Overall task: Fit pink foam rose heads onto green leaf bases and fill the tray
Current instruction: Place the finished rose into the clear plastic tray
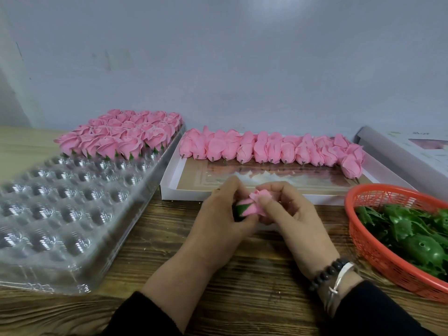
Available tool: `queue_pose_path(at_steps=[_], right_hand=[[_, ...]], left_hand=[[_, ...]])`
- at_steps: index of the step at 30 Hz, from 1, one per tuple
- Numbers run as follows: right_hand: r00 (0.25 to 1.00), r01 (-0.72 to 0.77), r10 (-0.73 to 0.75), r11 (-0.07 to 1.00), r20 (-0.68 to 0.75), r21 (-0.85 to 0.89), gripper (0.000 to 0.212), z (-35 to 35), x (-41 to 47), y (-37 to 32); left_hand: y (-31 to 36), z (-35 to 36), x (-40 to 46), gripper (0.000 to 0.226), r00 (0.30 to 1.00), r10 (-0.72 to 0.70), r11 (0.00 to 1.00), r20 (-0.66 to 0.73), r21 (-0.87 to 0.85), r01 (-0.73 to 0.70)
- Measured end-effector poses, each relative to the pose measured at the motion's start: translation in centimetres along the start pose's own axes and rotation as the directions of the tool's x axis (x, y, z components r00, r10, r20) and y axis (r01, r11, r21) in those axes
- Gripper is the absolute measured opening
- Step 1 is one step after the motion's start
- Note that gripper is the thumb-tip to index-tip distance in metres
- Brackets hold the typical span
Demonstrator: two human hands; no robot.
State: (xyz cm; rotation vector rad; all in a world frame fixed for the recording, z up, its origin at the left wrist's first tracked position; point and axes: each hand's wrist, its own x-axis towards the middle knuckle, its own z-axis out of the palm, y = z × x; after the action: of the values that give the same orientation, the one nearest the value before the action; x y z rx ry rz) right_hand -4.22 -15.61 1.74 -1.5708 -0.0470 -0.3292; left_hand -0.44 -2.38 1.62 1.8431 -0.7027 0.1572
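Observation:
A pink rose head (257, 202) with a green leaf base (241, 209) at its left end lies sideways between my two hands, above the wooden table. My left hand (218, 221) grips the green base end. My right hand (291, 214) pinches the petals from the right. The clear plastic tray (63, 209) lies at the left, its far rows holding finished roses (121, 134). A row of loose rose heads (274, 147) lies in a white box (169, 180) behind my hands. Green leaf bases (409, 229) fill an orange basket (378, 251) at the right.
A white box lid or carton (407, 146) lies at the far right against the pale wall. The near rows of the tray show empty round cups. Bare wooden table (150, 238) lies between the tray and the basket.

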Motion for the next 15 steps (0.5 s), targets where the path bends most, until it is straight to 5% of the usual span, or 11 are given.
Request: queue_pose_path(at_steps=[4, 7, 15], right_hand=[[0.994, -0.022, 0.017, 0.999, -0.104, -0.049, 0.034, -0.4, 0.1, 0.1], [0.997, 0.014, -0.021, 0.997, -0.078, -0.082, 0.011, -0.2, 0.3, 0.1], [1.0, 0.026, -0.028, 0.993, -0.015, -0.118, 0.014, -0.1, 0.6, 0.5]], left_hand=[[0.4, -1.6, 0.8, 0.026, 0.984, -0.044, 0.978, -0.17, -0.207, 0.008], [0.7, -3.8, 2.0, 0.027, 0.942, -0.095, 0.974, -0.321, -0.226, 0.021], [-1.2, -10.4, 6.7, 0.03, 0.753, -0.167, 0.979, -0.637, -0.199, 0.05]])
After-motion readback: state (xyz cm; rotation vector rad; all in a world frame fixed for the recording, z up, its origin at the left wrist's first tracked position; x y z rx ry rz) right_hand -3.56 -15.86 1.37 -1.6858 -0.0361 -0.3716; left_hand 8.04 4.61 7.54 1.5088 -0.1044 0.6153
